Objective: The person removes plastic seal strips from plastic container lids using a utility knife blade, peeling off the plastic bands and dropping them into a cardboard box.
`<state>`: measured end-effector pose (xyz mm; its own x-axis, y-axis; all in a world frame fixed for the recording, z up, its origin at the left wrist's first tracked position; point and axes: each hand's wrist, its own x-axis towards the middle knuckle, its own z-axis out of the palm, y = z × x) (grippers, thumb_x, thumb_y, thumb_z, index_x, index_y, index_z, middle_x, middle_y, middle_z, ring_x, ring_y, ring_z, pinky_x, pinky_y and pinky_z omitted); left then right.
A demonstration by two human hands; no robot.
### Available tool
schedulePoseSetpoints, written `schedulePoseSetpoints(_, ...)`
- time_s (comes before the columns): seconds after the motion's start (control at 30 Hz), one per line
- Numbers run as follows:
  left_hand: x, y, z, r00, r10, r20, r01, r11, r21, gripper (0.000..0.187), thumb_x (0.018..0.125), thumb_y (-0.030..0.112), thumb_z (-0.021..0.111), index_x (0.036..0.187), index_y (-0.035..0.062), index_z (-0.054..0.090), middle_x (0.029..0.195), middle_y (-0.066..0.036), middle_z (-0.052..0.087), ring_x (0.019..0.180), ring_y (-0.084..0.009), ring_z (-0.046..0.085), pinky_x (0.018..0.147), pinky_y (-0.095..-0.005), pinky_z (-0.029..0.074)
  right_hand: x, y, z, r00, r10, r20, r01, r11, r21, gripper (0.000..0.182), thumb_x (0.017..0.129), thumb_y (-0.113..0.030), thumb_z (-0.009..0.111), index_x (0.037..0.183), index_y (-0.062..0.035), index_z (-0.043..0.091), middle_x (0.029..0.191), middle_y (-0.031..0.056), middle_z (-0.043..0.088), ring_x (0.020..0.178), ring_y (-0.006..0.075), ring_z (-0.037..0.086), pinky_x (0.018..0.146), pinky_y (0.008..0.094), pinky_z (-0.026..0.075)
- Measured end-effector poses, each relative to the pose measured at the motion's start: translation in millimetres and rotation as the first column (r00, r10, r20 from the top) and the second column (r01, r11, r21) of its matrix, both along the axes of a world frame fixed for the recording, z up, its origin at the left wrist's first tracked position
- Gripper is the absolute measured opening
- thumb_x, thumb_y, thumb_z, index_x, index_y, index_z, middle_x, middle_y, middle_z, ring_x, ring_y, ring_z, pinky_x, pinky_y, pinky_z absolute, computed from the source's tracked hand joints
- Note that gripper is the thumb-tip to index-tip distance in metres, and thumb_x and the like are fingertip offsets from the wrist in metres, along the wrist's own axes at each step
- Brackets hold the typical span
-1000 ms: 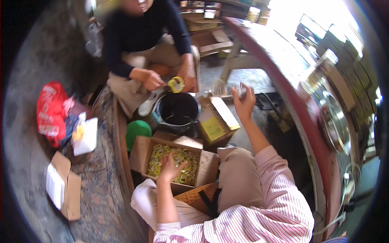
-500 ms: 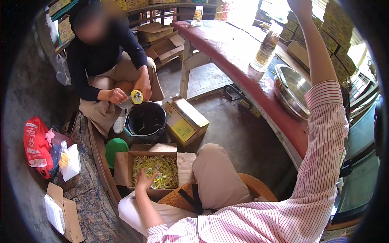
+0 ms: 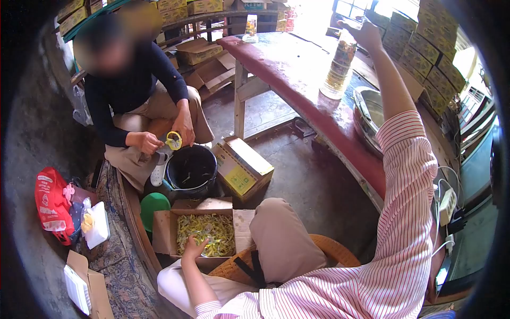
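Observation:
My left hand is at the near edge of an open cardboard box, with fingers apart over a heap of thin yellow-green strips. Something shiny lies by its fingertips, too small to name. Stretched far out over the red-edged table, my right hand is at the top of a tall stack of clear, printed containers, its fingers spread. Glare hides whether they touch the topmost one.
Across from me a person holds a yellow-rimmed cup over a black bucket. A closed carton stands beside it. On the table are a metal basin and a smaller container stack. A red bag lies left.
My right hand has come down and left to the top of the tall stack. My left hand stays at the box. The other person's cup has tilted, and the view has shifted slightly.

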<state>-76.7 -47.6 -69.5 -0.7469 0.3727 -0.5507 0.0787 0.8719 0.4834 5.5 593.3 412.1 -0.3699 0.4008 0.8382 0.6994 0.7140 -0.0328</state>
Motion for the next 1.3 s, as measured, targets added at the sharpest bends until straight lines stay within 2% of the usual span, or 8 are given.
schedulePoseSetpoints(0.07,-4.9,-3.5,-19.0,1.000,-0.001,-0.005,0.001,1.000,0.018,0.084,0.073,0.051,0.061,0.128,-0.0024,0.028,0.121,-0.023,0.045,0.113,-0.0320,0.045,0.094,-0.0353,0.036,0.5,4.0,-8.8,0.984,-0.102,0.143,0.116,0.989,-0.091,0.080,0.055,-0.073,0.060,0.084,0.0010,0.065,0.089,0.0145,0.064,0.084,0.0247,0.063,0.079,0.0317,0.047)
schedulePoseSetpoints(0.17,1.0,6.5,13.2,0.996,0.035,0.079,-0.043,0.995,0.091,0.083,0.072,0.048,0.064,0.129,0.0001,0.027,0.125,-0.025,0.041,0.117,-0.0339,0.041,0.097,-0.0361,0.034,13.7,-13.4,-25.7,0.991,0.123,0.053,-0.087,0.895,-0.438,0.071,0.053,-0.069,0.066,0.073,-0.0005,0.066,0.087,0.0145,0.064,0.076,0.0237,0.062,0.074,0.0301,0.048)
schedulePoseSetpoints(0.33,0.1,3.3,8.6,0.995,0.031,0.092,-0.043,0.991,0.125,0.083,0.073,0.048,0.063,0.129,-0.0019,0.026,0.123,-0.026,0.043,0.115,-0.0331,0.044,0.095,-0.0353,0.035,15.4,-6.1,-52.4,0.976,0.219,-0.013,-0.157,0.656,-0.739,0.068,0.048,-0.040,0.082,0.102,-0.0055,0.061,0.096,0.0063,0.062,0.087,0.0144,0.057,0.077,0.0266,0.045)
schedulePoseSetpoints(0.4,1.7,3.2,11.8,0.998,0.019,0.062,-0.026,0.993,0.118,0.083,0.073,0.048,0.063,0.129,-0.0018,0.026,0.123,-0.026,0.043,0.114,-0.0333,0.044,0.095,-0.0352,0.036,19.9,-23.0,-53.7,0.927,0.374,-0.038,-0.271,0.595,-0.756,0.067,0.049,-0.039,0.082,0.102,-0.0048,0.061,0.098,0.0070,0.061,0.089,0.0159,0.056,0.078,0.0274,0.045)
schedulePoseSetpoints(0.9,-2.2,12.0,16.6,0.998,-0.015,0.057,0.007,0.989,0.149,0.082,0.074,0.047,0.062,0.129,-0.0012,0.025,0.124,-0.024,0.042,0.116,-0.0327,0.043,0.096,-0.0351,0.034,22.4,-48.7,-70.0,0.976,0.210,-0.052,-0.168,0.585,-0.794,0.078,0.053,-0.037,0.082,0.117,-0.0045,0.053,0.112,0.0110,0.056,0.100,0.0205,0.054,0.086,0.0309,0.042)
schedulePoseSetpoints(1.1,-1.7,7.3,16.7,0.999,0.005,0.036,-0.011,0.985,0.172,0.083,0.074,0.048,0.062,0.129,-0.0013,0.026,0.121,-0.023,0.044,0.112,-0.0319,0.045,0.094,-0.0351,0.036,22.4,-24.6,-79.6,0.911,0.380,-0.162,-0.359,0.532,-0.767,0.075,0.058,-0.031,0.080,0.122,-0.0076,0.049,0.110,0.0087,0.057,0.099,0.0188,0.054,0.087,0.0308,0.041)
schedulePoseSetpoints(1.2,-4.7,-5.5,5.3,0.999,0.029,0.019,-0.032,0.985,0.167,0.085,0.074,0.049,0.063,0.131,-0.0007,0.024,0.123,-0.023,0.044,0.109,-0.0301,0.049,0.090,-0.0356,0.040,15.6,31.4,-93.9,0.851,0.448,-0.275,-0.462,0.385,-0.799,0.078,0.063,-0.038,0.076,0.127,-0.0069,0.043,0.134,0.0126,0.035,0.122,0.0207,0.034,0.100,0.0331,0.029)
schedulePoseSetpoints(1.3,-6.3,-16.4,-6.8,0.996,0.064,0.057,-0.076,0.970,0.229,0.086,0.073,0.049,0.063,0.131,-0.0007,0.024,0.123,-0.023,0.043,0.108,-0.0301,0.049,0.089,-0.0351,0.041,24.2,24.0,-73.1,0.929,0.294,-0.224,-0.336,0.418,-0.844,0.083,0.062,-0.051,0.072,0.126,-0.0056,0.044,0.132,0.0153,0.037,0.121,0.0248,0.035,0.100,0.0369,0.030)
